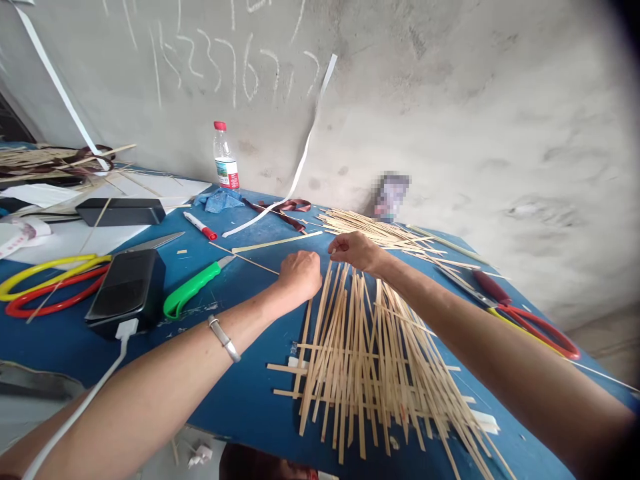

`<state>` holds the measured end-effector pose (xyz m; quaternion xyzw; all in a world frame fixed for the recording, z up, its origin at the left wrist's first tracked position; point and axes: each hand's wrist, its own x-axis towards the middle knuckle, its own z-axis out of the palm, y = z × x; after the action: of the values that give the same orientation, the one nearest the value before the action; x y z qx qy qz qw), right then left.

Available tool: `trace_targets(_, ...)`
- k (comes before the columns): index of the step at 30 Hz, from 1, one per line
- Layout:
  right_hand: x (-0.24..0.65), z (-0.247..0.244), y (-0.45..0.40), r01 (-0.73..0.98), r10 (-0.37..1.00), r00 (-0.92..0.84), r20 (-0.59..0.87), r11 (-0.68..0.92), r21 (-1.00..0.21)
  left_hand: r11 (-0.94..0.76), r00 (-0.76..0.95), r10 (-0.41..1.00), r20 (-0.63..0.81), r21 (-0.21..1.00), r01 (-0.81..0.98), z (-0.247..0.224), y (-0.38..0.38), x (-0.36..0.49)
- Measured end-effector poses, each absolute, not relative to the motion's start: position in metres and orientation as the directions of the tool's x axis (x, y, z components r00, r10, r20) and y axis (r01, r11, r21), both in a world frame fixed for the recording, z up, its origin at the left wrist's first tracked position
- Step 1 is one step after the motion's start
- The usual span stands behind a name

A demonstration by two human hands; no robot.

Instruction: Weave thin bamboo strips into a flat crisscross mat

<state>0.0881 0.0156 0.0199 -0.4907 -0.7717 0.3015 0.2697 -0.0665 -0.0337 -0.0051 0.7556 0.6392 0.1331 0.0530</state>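
Note:
Pale flat strips [360, 353] lie in a fan on the blue table [260, 400], with several crosswise strips woven through their lower part. My left hand [300, 275] is closed just beyond the upper left of the strips; a thin strip [247, 259] runs up to it from the left, and its fingertips are hidden. To its right, my right hand [353, 251] is pinched at the upper end of a lengthwise strip; what is between its fingertips is too small to make out. The two hands are close together but apart.
Loose strips [370, 227] lie behind my right hand. On the left are a green-handled knife [195, 288], a black box [127, 290] with a white cable, scissors [60, 273], a marker [200, 227] and a bottle [226, 160]. Red-handled scissors [540, 330] lie at the right.

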Motion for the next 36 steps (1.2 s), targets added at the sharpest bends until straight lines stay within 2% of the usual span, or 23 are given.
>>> trace_targets(10, 0.093, 0.019, 0.015, 0.604, 0.916, -0.376, 0.138, 0.355, -0.713, -0.127, 0.104, 0.992, 0.076, 0.437, 0.890, -0.009, -0.018, -0.075)
trace_targets(20, 0.091, 0.014, 0.016, 0.621, 0.907, -0.395, 0.143, 0.379, -0.686, -0.225, 0.170, 0.973, 0.154, 0.486, 0.845, -0.014, -0.028, -0.071)
trace_targets(28, 0.091, 0.009, 0.020, 0.645, 0.907, -0.397, 0.139, 0.383, -0.661, -0.269, 0.208, 0.963, 0.172, 0.684, 0.678, -0.009, -0.026, -0.071)
trace_targets(36, 0.086, 0.006, 0.020, 0.723, 0.915, -0.380, 0.134, 0.384, -0.574, -0.234, 0.231, 0.965, 0.122, 0.794, 0.561, -0.026, -0.013, -0.071)
